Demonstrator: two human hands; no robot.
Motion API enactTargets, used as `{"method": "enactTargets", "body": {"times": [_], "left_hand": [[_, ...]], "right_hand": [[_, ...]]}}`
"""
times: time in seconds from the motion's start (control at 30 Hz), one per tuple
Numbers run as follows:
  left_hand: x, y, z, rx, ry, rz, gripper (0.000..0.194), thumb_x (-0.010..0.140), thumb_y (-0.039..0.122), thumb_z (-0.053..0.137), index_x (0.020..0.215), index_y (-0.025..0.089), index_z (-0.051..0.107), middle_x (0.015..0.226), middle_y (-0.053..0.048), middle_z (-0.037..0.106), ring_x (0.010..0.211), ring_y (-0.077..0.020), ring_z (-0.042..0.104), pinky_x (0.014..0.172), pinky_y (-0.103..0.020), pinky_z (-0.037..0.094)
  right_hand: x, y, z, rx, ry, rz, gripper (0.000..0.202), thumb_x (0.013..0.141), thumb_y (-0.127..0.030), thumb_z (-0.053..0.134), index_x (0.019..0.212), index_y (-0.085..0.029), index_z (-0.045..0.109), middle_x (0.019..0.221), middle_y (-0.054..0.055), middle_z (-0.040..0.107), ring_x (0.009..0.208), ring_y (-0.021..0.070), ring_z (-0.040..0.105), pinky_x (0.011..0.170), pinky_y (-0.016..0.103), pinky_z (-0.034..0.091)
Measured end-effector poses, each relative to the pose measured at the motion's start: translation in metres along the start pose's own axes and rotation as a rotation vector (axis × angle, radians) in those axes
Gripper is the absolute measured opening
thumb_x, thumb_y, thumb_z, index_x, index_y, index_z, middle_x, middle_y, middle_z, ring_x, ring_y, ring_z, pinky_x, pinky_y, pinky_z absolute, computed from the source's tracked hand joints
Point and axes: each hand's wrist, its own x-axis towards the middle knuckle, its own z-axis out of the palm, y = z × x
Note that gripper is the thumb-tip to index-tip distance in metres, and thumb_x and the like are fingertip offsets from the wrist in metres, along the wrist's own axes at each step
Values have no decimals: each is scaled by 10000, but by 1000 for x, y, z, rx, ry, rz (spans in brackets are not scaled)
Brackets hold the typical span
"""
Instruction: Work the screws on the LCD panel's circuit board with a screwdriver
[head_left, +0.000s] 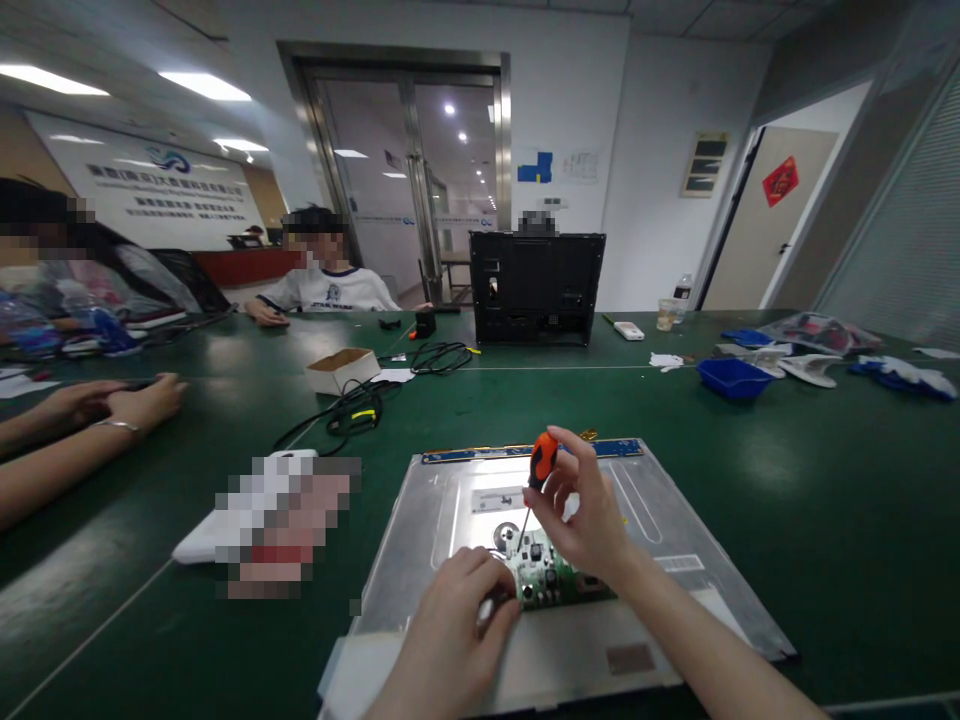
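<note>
My right hand [581,500] grips a small screwdriver [543,460] by its orange and black handle, with the shaft slanting down. Its tip meets the upper left part of a green circuit board [551,570], or hovers just over it. At the board's left edge, my left hand [469,610] is closed, thumb and fingers curled around that edge; part of the grip is hidden. Beneath both hands lies a flat metal display panel [427,520], with a blue circuit strip [525,453] along its far edge.
A white device [255,510] lies left of the panel. Beyond are black cables [352,410], an open box [343,370] and a black monitor [537,288]. A blue tray [735,377] and gloves [900,377] are at right. Another person's hands [127,405] rest at left; a seated person [330,285] is farther back.
</note>
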Motion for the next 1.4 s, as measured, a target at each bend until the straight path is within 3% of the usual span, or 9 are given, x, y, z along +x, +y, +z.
{"method": "enactTargets", "body": {"times": [0.57,0.77,1.4], "left_hand": [[-1,7,-2,29,12,-11,83,830,141,584,787,207,609,859,-68,647,844,-259,600,717,-337,415],[-3,-3,7,14,87,63,120,864,127,555,799,211,612,840,-44,635,823,-244,591,710,-322,400],[-2,-10,12,16,95,143,154,899,122,496,820,210,595,878,-61,622,852,-244,582,727,-326,398]], "right_hand": [[1,-2,0,80,18,63,589,894,-179,588,1411,-290,329,792,-36,625,482,83,553,384,157,430],[1,-2,0,76,3,70,584,915,-208,588,1422,-306,316,786,-41,613,476,81,538,381,160,416],[-1,-2,1,104,-18,60,584,917,-189,583,1427,-301,321,780,-42,610,463,72,536,368,146,403]]}}
